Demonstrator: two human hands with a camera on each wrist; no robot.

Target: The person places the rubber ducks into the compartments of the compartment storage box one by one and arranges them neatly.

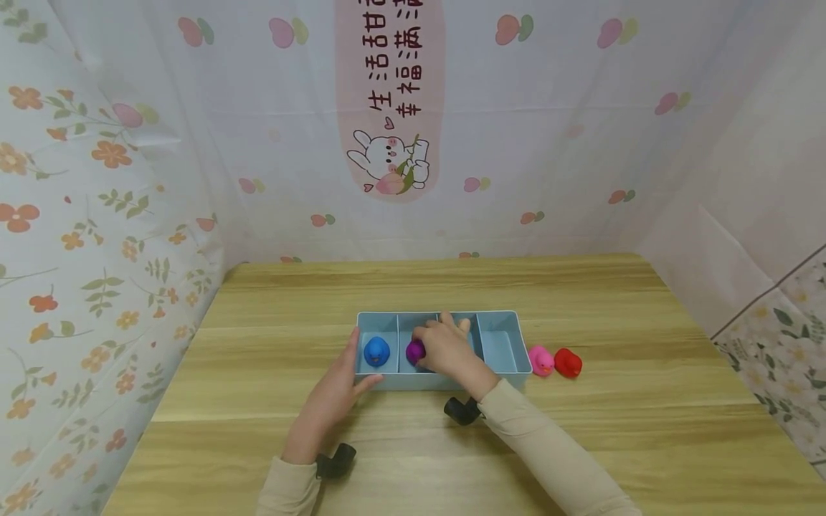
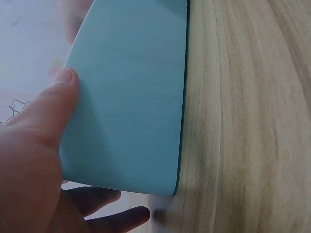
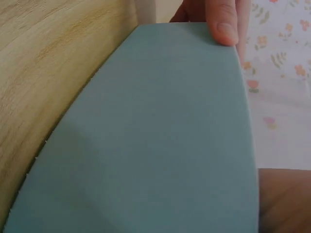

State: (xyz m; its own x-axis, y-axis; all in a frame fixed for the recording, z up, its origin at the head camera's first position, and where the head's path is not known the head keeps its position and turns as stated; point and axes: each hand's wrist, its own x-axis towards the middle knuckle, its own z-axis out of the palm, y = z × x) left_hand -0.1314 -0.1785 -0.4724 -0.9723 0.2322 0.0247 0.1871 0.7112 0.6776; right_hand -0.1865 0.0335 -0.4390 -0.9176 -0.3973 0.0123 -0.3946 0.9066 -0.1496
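Note:
A light blue box point(image 1: 413, 382) with a row of compartments stands on the table. My left hand point(image 1: 335, 393) grips its left end, thumb on the front wall and fingers along the end wall; the left wrist view shows this thumb point(image 2: 53, 104) at the rim. Reaching into the box from above, my right hand point(image 1: 447, 350) has its fingers around a purple rubber duck point(image 1: 414, 351) in the second compartment from the left. Those fingertips are partly hidden. A blue rubber duck point(image 1: 377, 352) sits in the leftmost compartment.
A pink duck point(image 1: 540, 360) and a red duck point(image 1: 568, 363) stand side by side on the table, just off the box's right end. Behind the wooden tabletop point(image 1: 290, 301) hangs a patterned curtain point(image 1: 271, 215), with more cloth at both sides.

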